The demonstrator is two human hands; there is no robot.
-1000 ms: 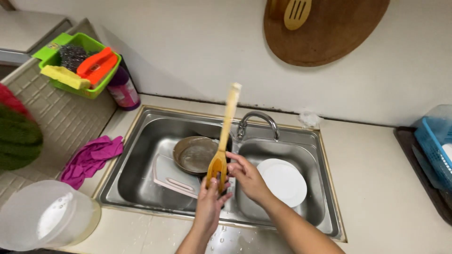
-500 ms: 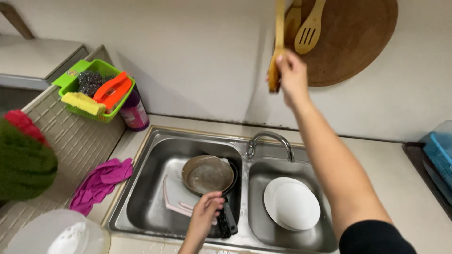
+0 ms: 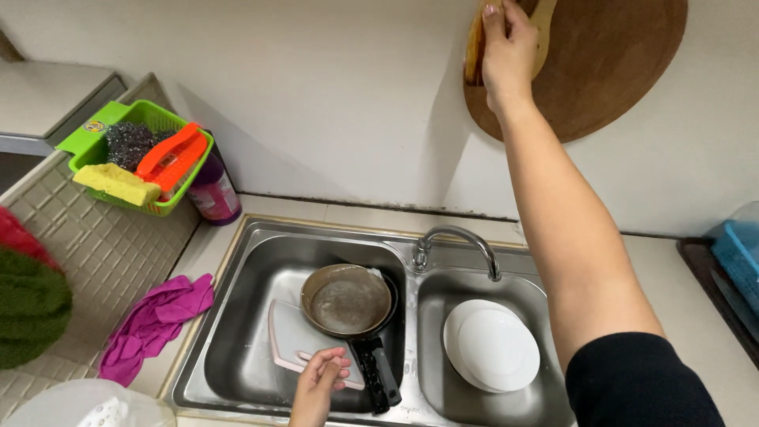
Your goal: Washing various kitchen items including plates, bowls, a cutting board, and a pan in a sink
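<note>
My right hand (image 3: 507, 47) is raised to the wall, shut on a wooden spatula (image 3: 474, 49) held against the round wooden board (image 3: 609, 71) that hangs there. Another wooden utensil (image 3: 545, 17) shows just behind the hand. My left hand (image 3: 319, 384) is down in the left sink basin, fingers resting on a white cutting board (image 3: 296, 341). A dark frying pan (image 3: 348, 300) lies over that board, its black handle (image 3: 378, 372) pointing toward me. White plates (image 3: 490, 346) are stacked in the right basin.
A steel double sink (image 3: 237, 316) with a tap (image 3: 458, 241) between the basins. A green basket (image 3: 134, 154) with scrubbers sits at left beside a purple bottle (image 3: 212, 194). Pink gloves (image 3: 154, 324) lie on the counter. A blue crate (image 3: 739, 249) is at far right.
My right hand lifted the wooden spatula out of the sink up to the hanging board on the wall. My left hand stayed low in the left basin.
</note>
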